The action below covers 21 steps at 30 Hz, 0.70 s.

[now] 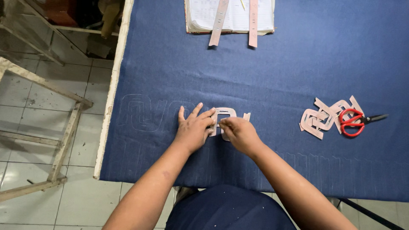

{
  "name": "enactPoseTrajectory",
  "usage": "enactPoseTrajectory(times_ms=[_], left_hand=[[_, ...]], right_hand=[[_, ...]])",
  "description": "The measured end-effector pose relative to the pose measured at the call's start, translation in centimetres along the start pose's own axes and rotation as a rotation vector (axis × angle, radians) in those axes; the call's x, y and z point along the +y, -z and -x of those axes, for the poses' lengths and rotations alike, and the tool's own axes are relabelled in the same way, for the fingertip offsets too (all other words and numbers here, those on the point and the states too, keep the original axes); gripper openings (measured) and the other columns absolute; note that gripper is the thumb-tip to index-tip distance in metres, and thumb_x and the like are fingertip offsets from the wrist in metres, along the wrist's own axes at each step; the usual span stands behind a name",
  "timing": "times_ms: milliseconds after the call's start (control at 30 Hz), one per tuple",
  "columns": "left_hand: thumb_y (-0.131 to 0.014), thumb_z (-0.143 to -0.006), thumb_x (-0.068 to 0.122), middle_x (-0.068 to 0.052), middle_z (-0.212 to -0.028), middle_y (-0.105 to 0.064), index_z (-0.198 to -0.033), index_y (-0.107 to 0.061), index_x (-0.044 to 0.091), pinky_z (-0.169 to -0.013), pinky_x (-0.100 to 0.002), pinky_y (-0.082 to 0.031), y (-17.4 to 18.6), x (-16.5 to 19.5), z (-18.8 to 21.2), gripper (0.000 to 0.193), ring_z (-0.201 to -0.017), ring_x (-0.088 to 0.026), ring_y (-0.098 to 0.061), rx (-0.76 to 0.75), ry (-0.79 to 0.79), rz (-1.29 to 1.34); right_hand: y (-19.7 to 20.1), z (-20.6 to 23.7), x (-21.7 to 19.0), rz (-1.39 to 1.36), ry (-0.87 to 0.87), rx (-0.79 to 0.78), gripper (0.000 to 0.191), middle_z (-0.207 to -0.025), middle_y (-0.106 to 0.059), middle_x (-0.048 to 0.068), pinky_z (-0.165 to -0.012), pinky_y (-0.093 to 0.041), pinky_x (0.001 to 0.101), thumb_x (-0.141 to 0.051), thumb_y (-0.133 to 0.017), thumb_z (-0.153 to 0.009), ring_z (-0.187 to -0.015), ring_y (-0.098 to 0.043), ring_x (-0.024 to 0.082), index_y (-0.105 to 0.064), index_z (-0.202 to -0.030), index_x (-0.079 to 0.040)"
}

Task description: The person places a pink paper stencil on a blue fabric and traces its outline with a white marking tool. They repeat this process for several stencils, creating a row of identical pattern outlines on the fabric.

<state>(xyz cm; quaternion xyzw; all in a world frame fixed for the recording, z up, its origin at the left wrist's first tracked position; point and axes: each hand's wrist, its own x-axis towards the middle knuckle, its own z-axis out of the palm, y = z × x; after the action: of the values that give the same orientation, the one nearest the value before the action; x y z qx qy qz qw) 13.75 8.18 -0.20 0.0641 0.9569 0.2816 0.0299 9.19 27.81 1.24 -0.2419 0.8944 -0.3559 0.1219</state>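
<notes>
Well inside cloth edge (111, 91), both hands (194, 130) (240, 133) press template (225, 113).

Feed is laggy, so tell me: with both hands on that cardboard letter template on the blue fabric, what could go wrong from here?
The cardboard template is pinned only by the left hand, so it may slip and skew the outline beside the chalk outlines. The right hand hides its fingertips, so the line cannot be checked. The red scissors on loose template pieces could get knocked.
</notes>
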Motion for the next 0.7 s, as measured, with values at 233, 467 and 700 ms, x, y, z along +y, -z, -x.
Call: enactPoseTrajectory(times_ms=[233, 467, 700], left_hand=[[-0.071, -0.088, 0.025, 0.015, -0.151, -0.051, -0.109, -0.076, 0.025, -0.117, -0.073, -0.008, 0.2, 0.1, -0.1, 0.021, -0.149, -0.023, -0.032, -0.026, 0.041, 0.038], [-0.070, -0.089, 0.024, 0.015, -0.149, -0.052, -0.110, -0.076, 0.026, -0.118, -0.072, -0.007, 0.3, 0.2, -0.2, 0.022, -0.149, -0.023, -0.033, -0.018, 0.047, 0.058], [-0.059, -0.094, 0.016, 0.014, -0.150, -0.052, -0.111, -0.076, 0.027, -0.119, -0.071, -0.006, 0.2, 0.2, -0.2, 0.027, -0.149, -0.022, -0.033, -0.020, 0.055, 0.041]], right_hand=[[0.3, 1.5, -0.2, -0.115, -0.129, -0.016, 0.018, -0.100, -0.078, 0.008, -0.079, -0.062, 0.0325, -0.013, -0.063, -0.096, -0.088, -0.079, 0.022, -0.072, -0.110, -0.006], [0.0, 3.3, -0.8, 0.043, 0.063, -0.030, 0.015, -0.098, -0.077, 0.010, -0.081, -0.058, 0.0378, -0.014, -0.067, -0.095, -0.092, -0.074, 0.028, -0.075, -0.105, -0.007], [-0.2, 3.7, -1.2, 0.057, 0.043, -0.020, 0.015, -0.098, -0.077, 0.009, -0.081, -0.057, 0.0383, -0.016, -0.067, -0.094, -0.092, -0.073, 0.028, -0.076, -0.104, -0.008]])
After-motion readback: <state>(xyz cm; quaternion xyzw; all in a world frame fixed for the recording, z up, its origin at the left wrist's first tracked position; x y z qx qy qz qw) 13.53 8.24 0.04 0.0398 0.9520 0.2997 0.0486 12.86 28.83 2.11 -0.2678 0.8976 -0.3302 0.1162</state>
